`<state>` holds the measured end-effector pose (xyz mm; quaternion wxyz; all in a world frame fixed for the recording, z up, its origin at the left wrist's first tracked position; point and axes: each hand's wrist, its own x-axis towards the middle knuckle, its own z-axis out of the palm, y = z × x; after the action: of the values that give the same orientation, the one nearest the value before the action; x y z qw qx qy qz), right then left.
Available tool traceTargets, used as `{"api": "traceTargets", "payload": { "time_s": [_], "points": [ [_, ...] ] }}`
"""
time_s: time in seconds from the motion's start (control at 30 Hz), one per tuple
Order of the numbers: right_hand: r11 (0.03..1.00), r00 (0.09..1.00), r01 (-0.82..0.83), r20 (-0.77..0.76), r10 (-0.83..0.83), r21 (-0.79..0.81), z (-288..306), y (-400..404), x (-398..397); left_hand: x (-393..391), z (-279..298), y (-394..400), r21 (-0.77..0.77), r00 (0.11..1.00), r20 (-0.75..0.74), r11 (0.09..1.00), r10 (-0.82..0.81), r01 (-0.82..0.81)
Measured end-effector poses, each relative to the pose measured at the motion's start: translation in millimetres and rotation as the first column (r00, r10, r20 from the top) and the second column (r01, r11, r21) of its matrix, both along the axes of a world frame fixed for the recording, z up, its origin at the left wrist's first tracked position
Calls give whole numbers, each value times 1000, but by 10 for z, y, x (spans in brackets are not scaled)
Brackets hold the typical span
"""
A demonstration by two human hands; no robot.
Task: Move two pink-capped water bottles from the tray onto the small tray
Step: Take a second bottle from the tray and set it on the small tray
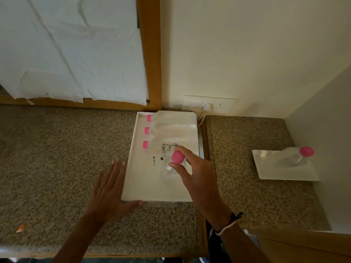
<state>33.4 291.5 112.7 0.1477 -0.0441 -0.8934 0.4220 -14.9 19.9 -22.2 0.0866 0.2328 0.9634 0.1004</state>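
Grip: our right hand (pixel 193 173) pinches the upright bottle (pixel 171 171) at its neck, thumb and fingers curled beside the pink cap
Other hand: our left hand (pixel 110 185) lies flat, fingers straight, thumb against the tray (pixel 131 158) corner
Thing: upright within the tray, near three lying bottles (pixel 171 130); another bottle (pixel 296 158) stands on the small tray (pixel 269 168)
Handling: we judge it thin-walled, smooth, weighty if full; the stiff neck holds best
Room: tray rim and wooden strip (pixel 206 149) to clear, open tabletop (pixel 247 149) beyond, wall (pixel 322 130) close beside the small tray
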Motion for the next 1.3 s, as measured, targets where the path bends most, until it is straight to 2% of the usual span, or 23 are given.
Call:
{"api": "traceTargets", "payload": {
  "time_s": [0.23, 0.43, 0.73, 0.8, 0.97, 1.3],
  "points": [
    [994, 988, 82, -121, -91, -74, 91, 613, 168, 0, 327, 746, 58, 996, -76, 997, -48, 53],
    [970, 935, 188, -272, -226, -157, 316, 1348, 272, 116, 382, 1661, 101, 989, -97, 988, -110, 119],
    [894, 833, 378, -333, -442, -239, 725, 2526, 446, 169, 292, 3016, 176, 966, -115, 953, -230, 247],
    [886, 821, 401, -337, -461, -235, 768, 2783, 502, 175, 245, 3248, 185, 965, -112, 950, -236, 253],
    [892, 832, 439, -324, -449, -109, 708, 3385, 598, 229, 38, 3636, 118, 970, -79, 964, -230, 239],
    [927, 924, 375, -96, -370, 30, 69, 4202, 772, 372, -400, 4149, 47, 966, 17, 966, -256, 255]
  ]
}}
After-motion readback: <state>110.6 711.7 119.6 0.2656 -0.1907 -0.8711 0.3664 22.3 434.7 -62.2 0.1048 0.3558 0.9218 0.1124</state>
